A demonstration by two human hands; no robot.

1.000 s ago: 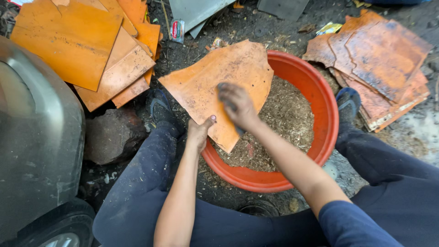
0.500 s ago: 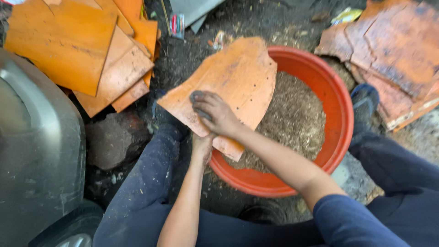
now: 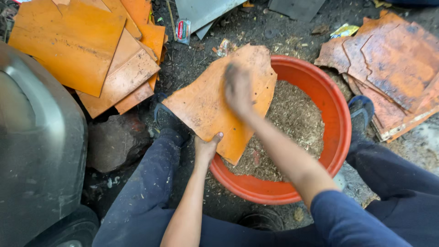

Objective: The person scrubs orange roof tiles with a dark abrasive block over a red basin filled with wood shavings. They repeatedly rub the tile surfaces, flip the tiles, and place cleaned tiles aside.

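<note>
Right hand [image 3: 238, 89]: motion-blurred, fingers indistinct.
Left hand [image 3: 206, 148]: fingers hidden under the orange sheet [image 3: 215, 103].
Grey vehicle body [image 3: 36, 151]: cut off at left edge.

Ragged orange sheet [image 3: 206, 107], tilted over the tub's rim, seemingly dusty.

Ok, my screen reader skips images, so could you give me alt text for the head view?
A person's left hand holds an orange sheet at its near edge over a round orange tub of sawdust-like bits, while the blurred right hand lies on the sheet's face. Stacks of similar orange sheets lie on dark ground to either side.
</note>
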